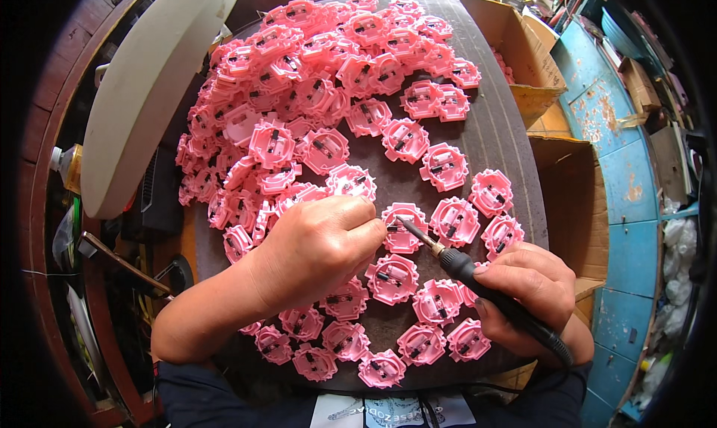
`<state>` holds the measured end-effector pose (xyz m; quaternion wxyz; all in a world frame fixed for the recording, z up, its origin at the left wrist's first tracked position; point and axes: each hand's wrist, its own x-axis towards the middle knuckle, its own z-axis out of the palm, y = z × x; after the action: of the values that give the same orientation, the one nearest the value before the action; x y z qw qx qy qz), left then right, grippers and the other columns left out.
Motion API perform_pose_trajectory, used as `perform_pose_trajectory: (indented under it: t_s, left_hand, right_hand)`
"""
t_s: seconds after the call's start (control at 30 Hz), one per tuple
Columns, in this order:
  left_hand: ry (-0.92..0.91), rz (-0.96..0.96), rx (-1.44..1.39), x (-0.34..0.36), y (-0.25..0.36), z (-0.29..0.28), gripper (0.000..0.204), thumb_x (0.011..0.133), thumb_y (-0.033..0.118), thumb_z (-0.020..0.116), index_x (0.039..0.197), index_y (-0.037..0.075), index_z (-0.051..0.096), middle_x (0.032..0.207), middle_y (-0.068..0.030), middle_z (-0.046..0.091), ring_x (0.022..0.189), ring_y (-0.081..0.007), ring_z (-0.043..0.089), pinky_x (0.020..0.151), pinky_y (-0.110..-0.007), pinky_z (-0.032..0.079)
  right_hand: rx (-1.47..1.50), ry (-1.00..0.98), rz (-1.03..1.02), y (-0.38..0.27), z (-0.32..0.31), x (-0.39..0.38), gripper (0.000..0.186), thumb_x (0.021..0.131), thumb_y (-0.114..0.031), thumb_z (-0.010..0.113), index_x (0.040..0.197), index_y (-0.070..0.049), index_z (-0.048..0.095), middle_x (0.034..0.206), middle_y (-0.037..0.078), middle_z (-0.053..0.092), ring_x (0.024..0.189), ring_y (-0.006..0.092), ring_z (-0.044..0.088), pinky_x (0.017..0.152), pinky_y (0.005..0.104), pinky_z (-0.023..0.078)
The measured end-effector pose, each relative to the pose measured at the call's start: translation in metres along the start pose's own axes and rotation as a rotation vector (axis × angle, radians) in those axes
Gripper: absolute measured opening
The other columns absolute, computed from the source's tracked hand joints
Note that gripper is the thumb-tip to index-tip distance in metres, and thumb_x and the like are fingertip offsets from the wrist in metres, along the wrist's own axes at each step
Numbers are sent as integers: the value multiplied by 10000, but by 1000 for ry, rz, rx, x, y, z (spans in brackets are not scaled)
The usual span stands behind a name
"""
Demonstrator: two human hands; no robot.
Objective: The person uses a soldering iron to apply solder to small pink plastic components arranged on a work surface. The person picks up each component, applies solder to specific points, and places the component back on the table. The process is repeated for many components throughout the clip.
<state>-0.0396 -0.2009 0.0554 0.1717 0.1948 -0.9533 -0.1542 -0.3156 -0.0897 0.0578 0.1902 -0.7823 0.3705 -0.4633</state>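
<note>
My right hand (526, 290) is closed round the black handle of a soldering iron (485, 282). The iron's metal tip rests at or just over a pink plastic housing (398, 241) that has small black and light parts inside. Just left of that housing, my left hand (328, 237) is closed in a pinch; whatever its fingertips hold is hidden. More pink housings of the same kind surround both hands, such as one (392, 278) just nearer to me and one (455, 221) to the right.
A big heap of pink housings (299, 62) covers the far left of the dark table (497, 122). Cardboard boxes (571, 196) stand along its right side, beside a worn blue cabinet (627, 256). At the left hangs a long pale panel (149, 92). The iron's cord runs along the near edge.
</note>
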Motion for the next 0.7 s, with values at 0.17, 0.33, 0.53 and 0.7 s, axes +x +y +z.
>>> perform_pose_trajectory:
  t_s: [0.17, 0.33, 0.53, 0.7]
  left_hand:
    - [9, 2, -10, -1, 0, 0, 200, 804, -6, 796, 973, 33, 696, 863, -88, 657, 712, -295, 666, 632, -415, 537]
    - [5, 5, -5, 0, 0, 0, 199, 808, -5, 793, 977, 34, 696, 866, -90, 655, 709, -297, 665, 627, -417, 535]
    - [-9, -1, 2, 2, -1, 1, 204, 813, -4, 783, 987, 36, 683, 865, -91, 639, 700, -299, 654, 623, -420, 530]
    - [-4, 1, -1, 3, -2, 4, 204, 815, -7, 779, 988, 36, 681, 856, -93, 629, 705, -301, 652, 627, -422, 529]
  right_hand:
    - [3, -3, -1, 0, 0, 0, 397, 706, 75, 791, 1094, 47, 713, 791, 142, 700, 612, 267, 667, 539, 359, 512]
    - [-2, -8, 5, -1, -1, 1, 390, 711, 73, 788, 1093, 47, 712, 792, 144, 702, 613, 268, 672, 543, 357, 519]
    - [-2, -12, 8, 0, -1, 0, 388, 710, 72, 780, 1092, 49, 710, 788, 146, 700, 609, 271, 672, 544, 361, 523]
    - [-3, 20, 5, 0, 1, -2, 395, 698, 81, 764, 1088, 53, 708, 777, 146, 691, 603, 275, 669, 540, 365, 519]
